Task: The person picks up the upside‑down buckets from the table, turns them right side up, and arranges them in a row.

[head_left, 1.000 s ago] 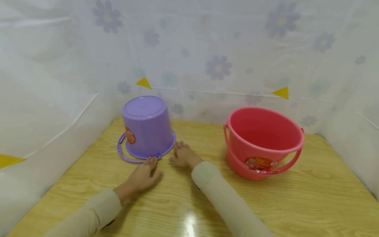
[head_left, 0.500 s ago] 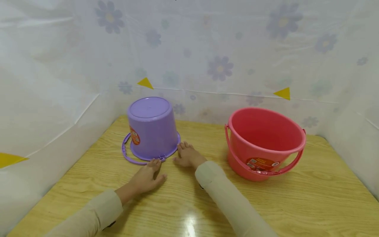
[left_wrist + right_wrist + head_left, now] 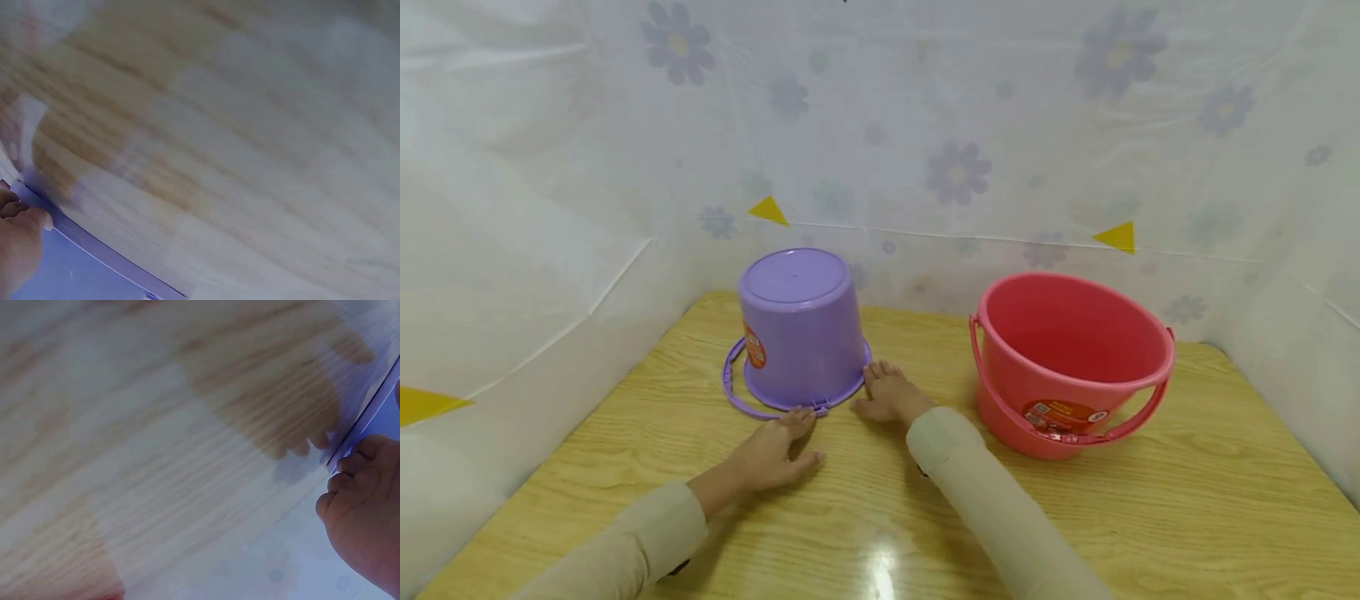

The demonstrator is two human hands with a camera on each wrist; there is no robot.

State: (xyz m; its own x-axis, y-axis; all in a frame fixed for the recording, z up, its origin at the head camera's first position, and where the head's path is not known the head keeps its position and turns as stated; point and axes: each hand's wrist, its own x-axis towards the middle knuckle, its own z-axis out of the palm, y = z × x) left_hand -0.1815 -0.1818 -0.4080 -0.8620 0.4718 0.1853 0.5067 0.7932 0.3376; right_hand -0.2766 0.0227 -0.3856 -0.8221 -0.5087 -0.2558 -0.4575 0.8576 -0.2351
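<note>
A purple bucket (image 3: 801, 333) stands upside down on the wooden table, its base facing up. Its handle (image 3: 730, 387) lies on the table around the rim's left and front. My left hand (image 3: 767, 454) has its fingertips on the front of the rim, by the handle's hinge, with the thumb spread aside. At the rim's right front, my right hand (image 3: 891, 396) touches with extended fingers. In the left wrist view, the left hand (image 3: 22, 244) is against the purple rim (image 3: 106, 255). The right wrist view has the right hand (image 3: 369, 512) beside the rim.
A red bucket (image 3: 1060, 333) stands upright to the right, its handle (image 3: 1000, 400) hanging down in front. White flowered sheets (image 3: 955, 108) enclose the table (image 3: 865, 508) at the back and sides. Yellow triangles (image 3: 767, 210) mark the sheets.
The purple bucket has slid to the right across the table. My right hand has moved right along with it, and my left hand has shifted slightly right. The red bucket stays put.
</note>
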